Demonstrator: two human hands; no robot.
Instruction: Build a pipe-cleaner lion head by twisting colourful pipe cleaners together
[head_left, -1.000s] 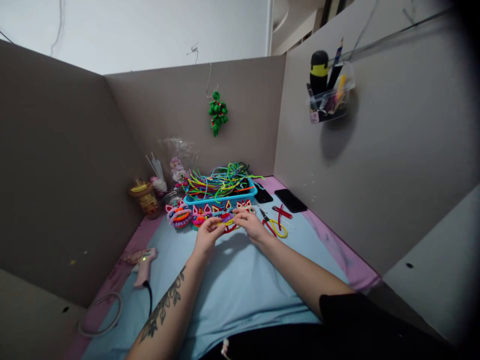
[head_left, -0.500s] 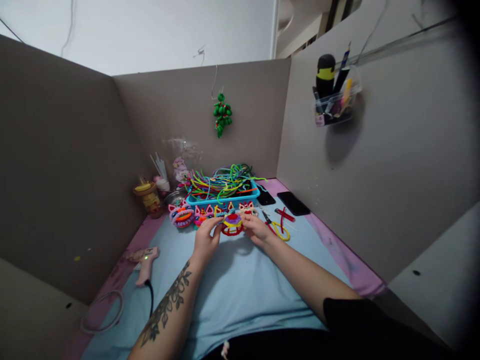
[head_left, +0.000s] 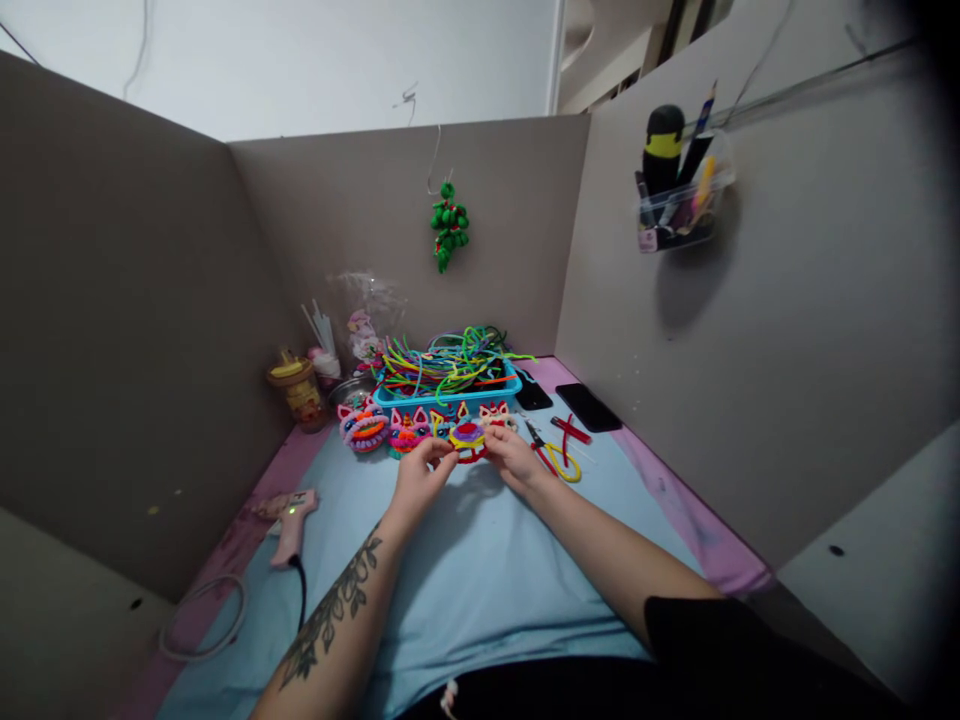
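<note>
Between my hands, above the blue cloth, is a pipe-cleaner figure (head_left: 469, 434) in red, purple and yellow with an open red loop at its lower side. My left hand (head_left: 424, 475) pinches at its left edge, thumb and forefinger together. My right hand (head_left: 511, 456) grips its right edge between thumb and fingers, which partly cover it. Just behind stand similar fuzzy animal heads: a lilac and orange one (head_left: 364, 428), a pink one (head_left: 409, 430) and a white and red one (head_left: 496, 412).
A blue basket (head_left: 450, 400) heaped with pipe cleaners stands at the back. Yellow-and-red-handled pliers (head_left: 556, 458), red strips (head_left: 571, 430) and a black phone (head_left: 589, 407) lie right. A pink glue gun (head_left: 294, 525) with its cable lies left. Grey panels (head_left: 390, 210) enclose the table.
The left hand has shifted slightly right and down along the figure's edge. The figure has tilted so its lower red loop looks flatter. The right hand keeps its hold, and the view has shifted slightly.
</note>
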